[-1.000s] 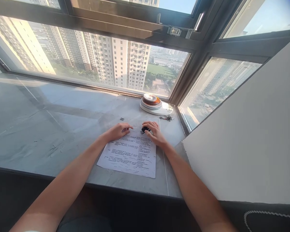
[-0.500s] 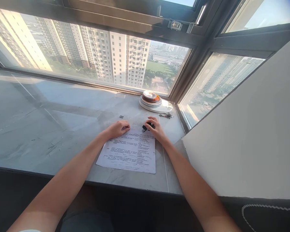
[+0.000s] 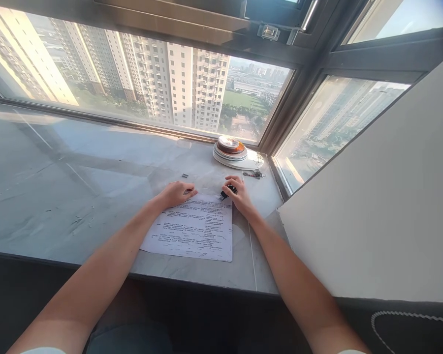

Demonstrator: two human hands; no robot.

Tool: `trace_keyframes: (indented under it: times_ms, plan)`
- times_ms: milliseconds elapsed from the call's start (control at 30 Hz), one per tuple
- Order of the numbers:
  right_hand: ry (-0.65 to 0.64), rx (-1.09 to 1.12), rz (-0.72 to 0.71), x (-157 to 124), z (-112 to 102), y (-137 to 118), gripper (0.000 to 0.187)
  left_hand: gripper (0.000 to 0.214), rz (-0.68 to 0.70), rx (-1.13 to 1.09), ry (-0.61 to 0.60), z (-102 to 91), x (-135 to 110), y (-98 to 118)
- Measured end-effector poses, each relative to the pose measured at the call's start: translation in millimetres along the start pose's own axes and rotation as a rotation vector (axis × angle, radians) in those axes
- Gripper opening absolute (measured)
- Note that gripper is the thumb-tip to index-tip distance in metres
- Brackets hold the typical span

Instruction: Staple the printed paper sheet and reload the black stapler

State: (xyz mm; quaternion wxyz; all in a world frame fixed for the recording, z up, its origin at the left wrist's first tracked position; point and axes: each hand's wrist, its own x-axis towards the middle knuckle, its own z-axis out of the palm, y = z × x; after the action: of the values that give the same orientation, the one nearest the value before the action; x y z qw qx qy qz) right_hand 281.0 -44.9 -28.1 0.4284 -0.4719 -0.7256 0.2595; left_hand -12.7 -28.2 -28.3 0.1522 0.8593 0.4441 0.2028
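Printed sheets of paper (image 3: 192, 233) lie flat on the grey marble-patterned sill in front of me, their top edge between my hands. My left hand (image 3: 175, 195) rests at the upper left corner of the paper, thumb and fingers closed on its edge. In my right hand (image 3: 239, 197) is a small black stapler (image 3: 229, 191), its metal end pointing down and left by the upper right part of the paper. My fingers cover part of the stapler. Two short grey strips, seemingly staples (image 3: 185, 175), lie just beyond my left hand.
Stacked round plates or lids (image 3: 230, 149) stand near the window corner, with a keychain-like item (image 3: 254, 174) in front. Small dark bits (image 3: 79, 220) lie on the sill (image 3: 33, 196) at the left. A white wall (image 3: 376, 196) slopes along the right.
The paper has slid slightly left together with my left hand. My right hand and the stapler have shifted a little right, away from the paper's top edge.
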Motion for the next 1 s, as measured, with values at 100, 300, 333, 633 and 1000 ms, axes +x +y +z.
trace_keyframes:
  times_ms: [100, 300, 333, 633, 1000]
  plan:
    - [0.005, -0.013, -0.012, -0.2, -0.7, -0.8, 0.027, 0.046, 0.012, -0.015, 0.009, 0.9, -0.2, -0.5]
    - [0.026, -0.006, -0.024, -2.0, -3.4, -4.7, 0.025, 0.046, 0.039, -0.07, -0.019, -0.9, -1.3, -3.7]
    - [0.012, -0.004, -0.018, -2.4, -3.5, -5.6, 0.026, 0.046, 0.051, -0.089, -0.035, -1.5, -1.6, -4.1]
    - [-0.039, -0.035, -0.032, -4.5, 0.6, -10.1, 0.024, 0.045, 0.069, -0.068, -0.082, -1.3, -1.2, -2.0]
    - [-0.098, -0.058, -0.074, -3.1, 0.7, -7.7, 0.035, 0.044, 0.075, -0.095, -0.059, 1.0, -0.9, 1.3]
